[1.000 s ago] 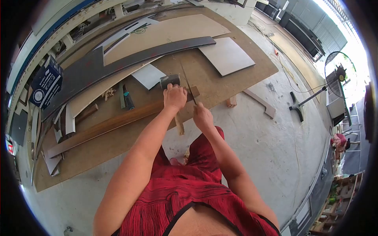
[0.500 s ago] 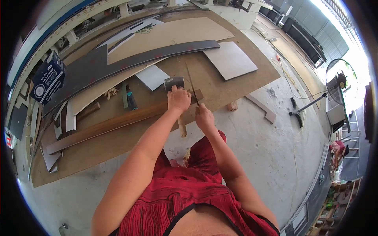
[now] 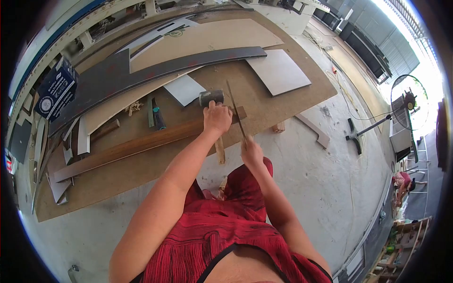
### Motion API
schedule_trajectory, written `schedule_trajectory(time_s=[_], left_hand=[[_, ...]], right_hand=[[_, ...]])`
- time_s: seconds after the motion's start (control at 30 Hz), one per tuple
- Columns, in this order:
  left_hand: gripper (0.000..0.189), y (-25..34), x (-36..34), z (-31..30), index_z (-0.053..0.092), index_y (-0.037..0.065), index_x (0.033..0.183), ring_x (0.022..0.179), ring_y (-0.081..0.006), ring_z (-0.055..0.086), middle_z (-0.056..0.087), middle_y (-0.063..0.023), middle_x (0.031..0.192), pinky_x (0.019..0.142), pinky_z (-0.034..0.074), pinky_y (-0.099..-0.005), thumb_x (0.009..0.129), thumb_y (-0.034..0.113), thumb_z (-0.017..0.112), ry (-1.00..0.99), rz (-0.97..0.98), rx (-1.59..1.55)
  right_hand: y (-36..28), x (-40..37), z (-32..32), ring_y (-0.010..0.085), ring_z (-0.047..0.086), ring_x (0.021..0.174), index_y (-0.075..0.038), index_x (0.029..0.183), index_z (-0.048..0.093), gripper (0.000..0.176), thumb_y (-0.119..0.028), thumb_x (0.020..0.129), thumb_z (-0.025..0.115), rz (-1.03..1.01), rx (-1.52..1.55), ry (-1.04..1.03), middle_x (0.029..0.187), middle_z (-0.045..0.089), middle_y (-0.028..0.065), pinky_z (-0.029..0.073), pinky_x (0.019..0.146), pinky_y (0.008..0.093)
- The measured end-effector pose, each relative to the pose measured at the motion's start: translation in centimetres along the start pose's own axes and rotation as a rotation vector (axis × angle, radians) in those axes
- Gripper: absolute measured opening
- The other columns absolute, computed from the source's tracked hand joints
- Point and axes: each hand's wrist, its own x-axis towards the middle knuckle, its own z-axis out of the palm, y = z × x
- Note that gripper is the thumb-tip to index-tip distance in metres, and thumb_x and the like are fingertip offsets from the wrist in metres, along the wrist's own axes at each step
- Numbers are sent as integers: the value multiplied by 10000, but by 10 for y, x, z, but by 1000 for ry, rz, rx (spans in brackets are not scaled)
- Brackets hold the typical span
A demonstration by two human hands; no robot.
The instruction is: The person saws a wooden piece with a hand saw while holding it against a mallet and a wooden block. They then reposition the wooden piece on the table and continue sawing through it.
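My left hand (image 3: 218, 118) is closed over a mallet (image 3: 211, 97) lying across a long wooden plank (image 3: 137, 145), and bears down near the plank's right end. The mallet's dark head shows beyond my fingers; its wooden handle hangs past the plank's near edge. My right hand (image 3: 252, 152) is wrapped round the handle of a narrow handsaw (image 3: 235, 104). The thin blade points away from me and crosses the plank just right of my left hand. A short plank end (image 3: 242, 112) shows right of the blade. My palm hides the saw handle.
The plank lies on a large brown board (image 3: 302, 101) bearing a dark L-shaped panel (image 3: 155, 75), a pale panel (image 3: 281, 73), a teal-handled tool (image 3: 158, 119) and a blue box (image 3: 57, 89). A fan (image 3: 406, 101) stands right; another person (image 3: 403, 184) is far right.
My right hand has drawn the saw a little back toward my body. My left hand stays on the mallet and plank; the view has shifted slightly.
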Motion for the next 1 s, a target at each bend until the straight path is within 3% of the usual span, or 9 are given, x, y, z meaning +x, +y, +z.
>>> schedule_trajectory(time_s=[0.17, 0.37, 0.47, 0.6, 0.73, 1.0], left_hand=[[317, -1, -2, -3, 666, 48, 812, 951, -263, 507, 614, -83, 907, 781, 434, -424, 861, 268, 443, 4, -17, -11], [322, -1, 0, -4, 667, 44, 792, 949, -266, 507, 614, -88, 899, 777, 435, -423, 860, 270, 447, 9, -8, -30], [327, 0, -2, -1, 667, 42, 789, 953, -266, 507, 613, -89, 899, 778, 435, -423, 861, 273, 447, 14, -11, -40], [319, -1, 1, 6, 673, 56, 795, 958, -250, 499, 610, -78, 916, 776, 421, -410, 849, 276, 448, 19, -14, 16], [316, -1, 0, 4, 677, 66, 809, 966, -240, 494, 606, -72, 936, 784, 414, -401, 845, 281, 448, 12, -19, 46], [319, 1, 1, -2, 665, 42, 787, 944, -254, 510, 616, -86, 908, 786, 434, -417, 848, 267, 449, 17, -31, -16]], right_hand=[[-22, 36, 1, 448, 556, 785, -42, 896, 461, 174, -209, 849, 468, -72, 9, 28, 756, 582, 250, 414, 658, 528], [31, -68, -5, 438, 562, 695, -41, 881, 459, 211, -252, 892, 457, -17, -6, -28, 691, 576, 234, 411, 600, 527], [32, -74, -14, 441, 556, 691, -44, 870, 458, 200, -244, 890, 463, 21, 17, -39, 685, 568, 241, 409, 606, 527], [10, -4, 0, 441, 553, 739, -40, 843, 440, 219, -254, 889, 453, -35, 32, 9, 715, 567, 251, 407, 634, 528], [-7, 16, 2, 450, 549, 742, -36, 847, 441, 231, -263, 888, 450, -66, 27, 34, 724, 570, 250, 405, 636, 533], [35, -79, -12, 454, 544, 745, -39, 835, 443, 201, -226, 878, 500, 76, 33, -59, 710, 557, 253, 401, 618, 524]])
